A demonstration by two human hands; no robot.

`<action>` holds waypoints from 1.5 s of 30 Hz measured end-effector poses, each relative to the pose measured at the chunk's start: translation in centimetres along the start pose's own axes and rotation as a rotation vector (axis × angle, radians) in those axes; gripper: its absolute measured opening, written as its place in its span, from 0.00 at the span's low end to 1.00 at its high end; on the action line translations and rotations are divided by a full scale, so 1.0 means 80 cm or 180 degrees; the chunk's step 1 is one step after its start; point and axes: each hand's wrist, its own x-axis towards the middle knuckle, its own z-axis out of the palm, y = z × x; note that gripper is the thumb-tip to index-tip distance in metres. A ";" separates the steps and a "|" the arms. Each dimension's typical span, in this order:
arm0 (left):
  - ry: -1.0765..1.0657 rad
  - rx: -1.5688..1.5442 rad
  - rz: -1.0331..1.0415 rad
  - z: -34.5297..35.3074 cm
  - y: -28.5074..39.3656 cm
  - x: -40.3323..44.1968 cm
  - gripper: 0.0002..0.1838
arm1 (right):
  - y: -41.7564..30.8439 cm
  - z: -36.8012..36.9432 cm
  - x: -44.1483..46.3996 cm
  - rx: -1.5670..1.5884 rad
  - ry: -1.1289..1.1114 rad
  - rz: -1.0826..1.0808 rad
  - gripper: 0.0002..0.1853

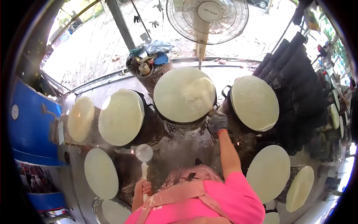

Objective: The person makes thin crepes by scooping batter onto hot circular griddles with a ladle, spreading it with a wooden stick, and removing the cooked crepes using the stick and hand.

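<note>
My left hand (pixel 146 187), bare, is wrapped round the pale handle of a ladle (pixel 144 153), its round bowl pointing away from me. My right hand (pixel 217 122) wears a dark grey glove with a red cuff. It is closed at the near right rim of the middle round griddle (pixel 182 95), which is covered with a pale layer. Whatever my right fingers hold is too small and blurred to make out. A lighter, cloudy patch shows on that layer's right half. To the right of this hand is another pale-covered griddle (pixel 254 103).
More round pale-topped griddles stand left (pixel 122 117), near left (pixel 101 173) and near right (pixel 268 174). A large fan (pixel 207 18) stands beyond the middle one. A bin of rubbish (pixel 149 67) is behind it. Dark corrugated sheets (pixel 294 82) lean at right; a blue drum (pixel 31 119) is left.
</note>
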 end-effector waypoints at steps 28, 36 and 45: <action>-0.0420 0.1928 0.0726 0.171 0.086 0.186 0.18 | -0.012 -0.092 -0.038 -0.0255 0.0185 0.0478 0.16; 0.0353 0.2357 0.1457 0.266 0.000 0.322 0.08 | -0.069 -0.029 -0.098 -0.0348 0.0312 0.0906 0.13; -0.0339 0.1371 0.0050 0.141 0.020 0.128 0.09 | -0.107 -0.075 -0.165 -0.0228 0.0524 -0.0215 0.14</action>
